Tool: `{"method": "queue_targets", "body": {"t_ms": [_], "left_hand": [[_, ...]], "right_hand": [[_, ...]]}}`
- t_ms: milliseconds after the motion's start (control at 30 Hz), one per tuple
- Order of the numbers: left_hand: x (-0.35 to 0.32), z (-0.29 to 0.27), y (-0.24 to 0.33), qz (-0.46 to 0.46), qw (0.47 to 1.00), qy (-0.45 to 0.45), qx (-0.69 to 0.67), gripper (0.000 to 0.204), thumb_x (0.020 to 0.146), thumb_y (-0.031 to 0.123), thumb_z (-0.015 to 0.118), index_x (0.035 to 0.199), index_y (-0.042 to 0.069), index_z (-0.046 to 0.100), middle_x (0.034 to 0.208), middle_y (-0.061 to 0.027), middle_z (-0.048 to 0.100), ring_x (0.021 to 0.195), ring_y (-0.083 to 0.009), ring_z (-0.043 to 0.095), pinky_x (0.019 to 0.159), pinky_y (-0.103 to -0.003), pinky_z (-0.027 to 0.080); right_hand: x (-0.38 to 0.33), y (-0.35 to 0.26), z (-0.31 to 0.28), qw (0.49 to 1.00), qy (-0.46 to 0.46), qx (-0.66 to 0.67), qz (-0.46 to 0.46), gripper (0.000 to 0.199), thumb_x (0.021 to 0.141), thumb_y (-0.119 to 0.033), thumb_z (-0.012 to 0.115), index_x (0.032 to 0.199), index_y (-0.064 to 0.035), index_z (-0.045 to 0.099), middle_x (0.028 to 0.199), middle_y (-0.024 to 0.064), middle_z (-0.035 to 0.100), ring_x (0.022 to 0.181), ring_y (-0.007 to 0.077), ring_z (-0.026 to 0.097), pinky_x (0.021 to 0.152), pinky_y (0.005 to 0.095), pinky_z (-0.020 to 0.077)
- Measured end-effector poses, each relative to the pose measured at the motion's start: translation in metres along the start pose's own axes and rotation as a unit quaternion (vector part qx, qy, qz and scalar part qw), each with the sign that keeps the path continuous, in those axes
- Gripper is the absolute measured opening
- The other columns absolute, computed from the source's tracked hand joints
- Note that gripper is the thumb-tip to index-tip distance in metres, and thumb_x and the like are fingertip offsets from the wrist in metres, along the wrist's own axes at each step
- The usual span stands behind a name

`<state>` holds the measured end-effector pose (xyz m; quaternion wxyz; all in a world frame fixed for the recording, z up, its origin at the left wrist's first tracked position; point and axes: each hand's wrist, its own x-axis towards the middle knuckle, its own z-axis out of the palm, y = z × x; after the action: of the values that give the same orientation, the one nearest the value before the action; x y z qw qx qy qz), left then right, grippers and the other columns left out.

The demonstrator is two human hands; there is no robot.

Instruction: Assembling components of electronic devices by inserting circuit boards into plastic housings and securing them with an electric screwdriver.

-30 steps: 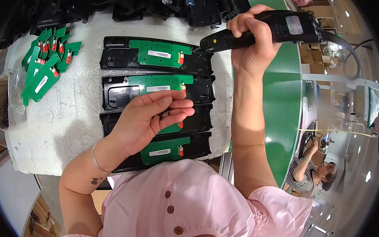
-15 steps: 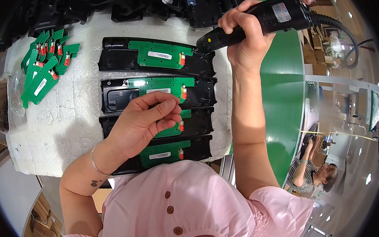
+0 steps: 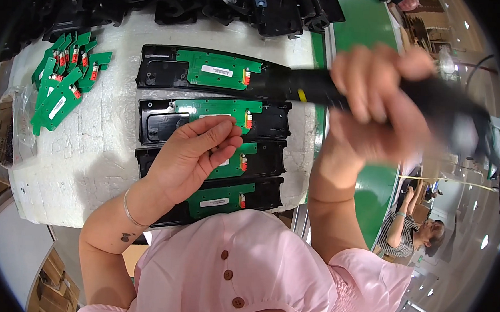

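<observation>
Several long black plastic panels lie in a row down the white foam block, each with a green circuit board in it. My right hand (image 3: 379, 101), blurred by motion, is wrapped round a black electric screwdriver (image 3: 317, 87) at the right end of the farthest panel (image 3: 158, 76). The screwdriver's tip is too smeared to make out. On the farthest panel the circuit board (image 3: 209, 80) carries a white label and a red-and-yellow connector. Over the second panel (image 3: 160, 129), my left hand (image 3: 187, 158) is closed in a pinch; anything between its fingers is hidden.
Loose green circuit boards (image 3: 58, 101) are piled at the left of the white foam block (image 3: 77, 168), beside a clear plastic bag (image 3: 26, 122). Black plastic parts (image 3: 179, 3) crowd the far edge. A green surface (image 3: 371, 192) runs along the right, with a person (image 3: 408, 231) beyond it.
My right hand has swung right and nearer with the screwdriver, which has turned from slanting to nearly level. My left hand keeps its pinch in about the same place.
</observation>
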<state>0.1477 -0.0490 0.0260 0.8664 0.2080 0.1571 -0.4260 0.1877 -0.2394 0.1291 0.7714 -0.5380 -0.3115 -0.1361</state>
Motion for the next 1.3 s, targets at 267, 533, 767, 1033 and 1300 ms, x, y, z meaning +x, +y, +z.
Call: {"method": "queue_targets", "body": {"t_ms": [267,533,767,1033,1300], "left_hand": [[0.001,-0.005,-0.004,0.004,0.996,-0.077,-0.036,0.017,0.089,0.014,0.053,0.098,0.001,0.058,0.091,-0.0069,0.061,0.08,-0.012,0.061,0.071,-0.02,0.053],[-0.009,0.017,-0.022,-0.046,0.994,-0.1,0.018,0.039,0.091,0.026,0.049,0.118,-0.003,0.046,0.115,-0.0144,0.053,0.104,-0.0198,0.054,0.09,-0.029,0.044],[-0.008,0.01,-0.023,-0.089,0.987,-0.102,0.092,0.036,0.093,0.019,0.043,0.119,-0.006,0.044,0.111,-0.019,0.055,0.106,-0.0256,0.055,0.09,-0.031,0.045],[-0.01,0.01,-0.015,-0.08,0.984,-0.107,0.119,0.024,0.091,0.015,0.048,0.109,0.001,0.054,0.091,-0.0093,0.061,0.086,-0.0173,0.061,0.072,-0.024,0.05],[-0.006,0.009,-0.015,-0.017,0.99,-0.036,0.132,0.019,0.087,0.013,0.055,0.102,0.001,0.058,0.088,-0.0064,0.062,0.079,-0.0129,0.061,0.072,-0.022,0.05]], "right_hand": [[-0.018,-0.04,0.03,0.994,-0.095,-0.039,0.048,0.026,0.069,-0.009,0.06,0.09,-0.0125,0.044,0.053,-0.0081,0.054,0.048,0.0039,0.052,0.052,0.0158,0.0405],[-0.036,-0.015,0.03,0.996,-0.009,-0.091,0.022,0.03,0.067,-0.005,0.047,0.096,-0.0084,0.045,0.056,-0.005,0.044,0.047,0.0086,0.043,0.052,0.0258,0.0349],[-0.041,0.028,0.013,0.991,0.112,-0.028,0.061,0.027,0.067,0.007,0.047,0.093,0.0022,0.045,0.063,0.0081,0.05,0.047,0.0133,0.044,0.046,0.0273,0.0407],[-0.036,0.03,0.02,0.979,0.106,-0.12,0.127,0.023,0.067,-0.004,0.04,0.09,-0.003,0.044,0.056,0.0039,0.038,0.046,0.0132,0.035,0.051,0.0308,0.0338],[-0.034,0.034,0.017,0.977,0.051,-0.17,0.122,0.02,0.066,-0.001,0.042,0.086,-0.0011,0.042,0.055,0.0053,0.039,0.046,0.0126,0.034,0.046,0.0284,0.0313]]}}
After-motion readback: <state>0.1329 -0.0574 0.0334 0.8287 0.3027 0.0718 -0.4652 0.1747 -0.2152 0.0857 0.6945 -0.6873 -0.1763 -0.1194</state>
